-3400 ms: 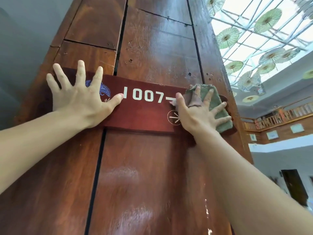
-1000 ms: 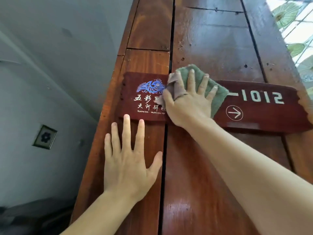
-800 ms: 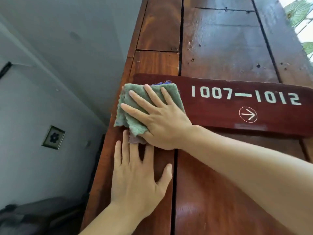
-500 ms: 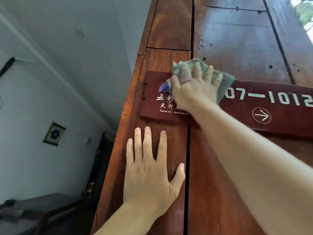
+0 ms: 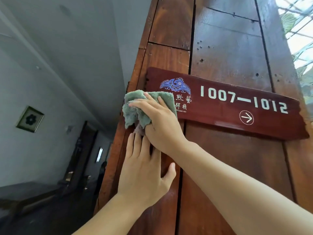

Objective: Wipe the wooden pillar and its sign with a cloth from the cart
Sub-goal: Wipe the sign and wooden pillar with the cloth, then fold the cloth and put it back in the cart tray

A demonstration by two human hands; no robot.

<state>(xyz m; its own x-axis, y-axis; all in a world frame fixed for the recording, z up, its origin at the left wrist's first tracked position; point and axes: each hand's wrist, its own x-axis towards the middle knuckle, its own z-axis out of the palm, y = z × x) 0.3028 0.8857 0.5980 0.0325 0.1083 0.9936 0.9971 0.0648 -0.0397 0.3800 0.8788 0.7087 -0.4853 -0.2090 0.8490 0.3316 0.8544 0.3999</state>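
Because the soft green terry cloth (image 5: 140,109) is light and limp, it bunches and droops wherever nothing backs it, so it handles best flattened under the whole palm with a fold pinned by the thumb, not pinched at a corner. It sits now under the right hand (image 5: 158,122), fingers spread across it and pressing it onto the near-left end of the dark red wooden sign with white room numbers (image 5: 228,106), spilling past the sign's edge onto the corner of the brown plank pillar (image 5: 227,51); a loose flap hangs down toward the left hand. The left hand (image 5: 144,173) lies flat and open on the pillar just below, fingertips almost touching the cloth, holding nothing. The sign is rigid and glossy, fixed to the pillar, and should take firm strokes. Half a second ago the right hand and cloth were higher, over the sign's top edge above the blue emblem (image 5: 175,84); they have since swept down and left, uncovering it.
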